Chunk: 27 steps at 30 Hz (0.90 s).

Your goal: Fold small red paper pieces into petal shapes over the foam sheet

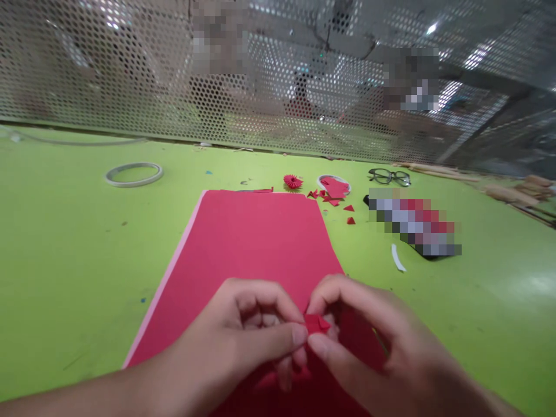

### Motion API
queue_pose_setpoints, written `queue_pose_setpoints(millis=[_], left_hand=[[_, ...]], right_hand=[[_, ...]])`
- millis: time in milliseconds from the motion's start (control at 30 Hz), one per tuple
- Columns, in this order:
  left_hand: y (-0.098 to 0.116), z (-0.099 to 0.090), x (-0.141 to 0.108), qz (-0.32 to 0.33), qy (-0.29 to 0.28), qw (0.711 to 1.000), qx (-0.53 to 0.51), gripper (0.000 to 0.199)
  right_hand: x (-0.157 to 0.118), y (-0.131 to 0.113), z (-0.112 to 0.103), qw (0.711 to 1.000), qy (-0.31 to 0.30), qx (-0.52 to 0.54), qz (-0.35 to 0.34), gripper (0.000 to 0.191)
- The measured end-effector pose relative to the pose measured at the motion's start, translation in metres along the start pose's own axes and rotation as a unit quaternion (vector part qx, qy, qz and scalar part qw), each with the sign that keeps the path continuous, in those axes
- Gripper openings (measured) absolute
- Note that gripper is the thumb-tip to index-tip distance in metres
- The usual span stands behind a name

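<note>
A small folded piece of red paper (315, 324) is pinched between my two hands, just above a large red sheet (260, 243) on the table. My left hand (256, 324) closes thumb and forefinger on the left end of the piece. On its right side, my right hand (360, 336) grips it with thumb and fingers. Part of the folded paper is hidden behind the fingers. Beyond the sheet lie a red pleated paper rosette (292, 182) and several small folded red triangles (349, 208).
On the green table (65, 260) lie a tape roll (134, 174) at left, a white ring with red paper pieces (334, 186), eyeglasses (390, 176), a blurred-out phone-like object (412, 226) and a white strip (397, 258). A perforated metal screen (152, 75) borders the back.
</note>
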State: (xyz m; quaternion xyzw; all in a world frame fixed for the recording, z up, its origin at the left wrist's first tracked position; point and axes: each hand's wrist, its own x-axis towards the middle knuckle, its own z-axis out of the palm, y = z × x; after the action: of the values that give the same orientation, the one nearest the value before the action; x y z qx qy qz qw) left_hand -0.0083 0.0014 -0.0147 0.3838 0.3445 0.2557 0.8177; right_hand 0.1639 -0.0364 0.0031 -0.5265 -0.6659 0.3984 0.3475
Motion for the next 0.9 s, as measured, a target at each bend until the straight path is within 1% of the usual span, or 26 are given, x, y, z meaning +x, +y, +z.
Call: queue_pose_setpoints(millis=[100,233,333,467,600,700,767,833,900], left_hand=[[0.000,-0.002,-0.001,0.022,0.019,0.999,0.041,0.012],[0.001,0.000,-0.004,0.015,0.036,0.993,0.115,0.012],[0.001,0.001,-0.005,0.017,0.046,0.990,0.132,0.012],[0.000,0.002,-0.004,0.025,0.042,0.990,0.132,0.012],[0.001,0.000,-0.001,0.037,0.028,0.992,0.116,0.012],[0.001,-0.001,0.000,0.029,0.018,0.996,0.080,0.011],[0.000,-0.002,0.000,0.019,0.018,0.998,0.055,0.011],[0.000,-0.003,0.000,0.013,0.018,0.999,0.037,0.011],[0.001,-0.002,0.000,0.009,0.019,0.999,0.028,0.011]], right_hand=[[0.001,0.003,-0.005,0.997,0.020,-0.044,-0.056,0.015],[0.002,0.007,-0.008,0.994,0.032,-0.075,-0.066,0.020],[0.003,0.007,-0.008,0.991,0.036,-0.095,-0.087,0.020],[0.003,0.004,-0.009,0.977,0.030,-0.159,-0.140,0.020],[0.002,0.007,-0.005,0.958,0.053,-0.214,-0.181,0.020],[0.001,0.010,-0.003,0.931,0.053,-0.286,-0.221,0.025],[-0.001,0.013,-0.003,0.913,0.037,-0.327,-0.242,0.032],[-0.005,0.014,-0.005,0.909,0.014,-0.336,-0.247,0.036],[-0.007,0.014,-0.007,0.910,0.012,-0.321,-0.261,0.038]])
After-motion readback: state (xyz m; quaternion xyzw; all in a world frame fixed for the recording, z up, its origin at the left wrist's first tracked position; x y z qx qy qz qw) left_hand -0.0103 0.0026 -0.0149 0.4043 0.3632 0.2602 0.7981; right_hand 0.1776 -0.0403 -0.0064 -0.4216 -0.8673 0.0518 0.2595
